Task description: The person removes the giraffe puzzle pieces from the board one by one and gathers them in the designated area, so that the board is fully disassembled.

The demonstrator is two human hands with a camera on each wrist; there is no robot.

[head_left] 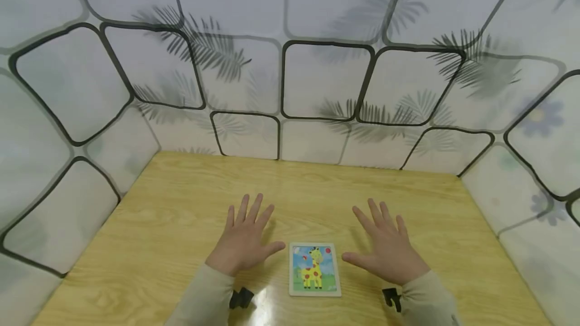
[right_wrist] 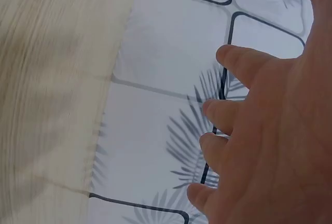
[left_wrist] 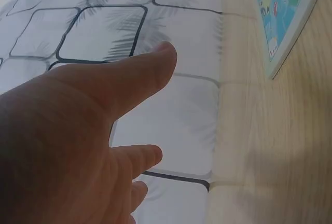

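A small framed giraffe picture puzzle (head_left: 314, 269) with a pale rim lies flat on the wooden table, between the two hands. To its left, my left hand (head_left: 244, 240) is spread palm down with the thumb pointing at the frame. My right hand (head_left: 387, 250) is spread the same way on the other side, its thumb close to the right rim. Neither hand holds anything. One corner of the puzzle (left_wrist: 285, 11) shows in the left wrist view, beyond the left thumb (left_wrist: 140, 73). In the right wrist view only the right hand's fingers (right_wrist: 249, 66) and palm appear, without the puzzle.
The wood-grain table (head_left: 181, 215) is bounded at the back and both sides by pale walls (head_left: 326, 79) patterned with dark outlines and leaves. Black straps or clips (head_left: 241, 298) show at both sleeve cuffs. A bright reflection lies on the table's front part.
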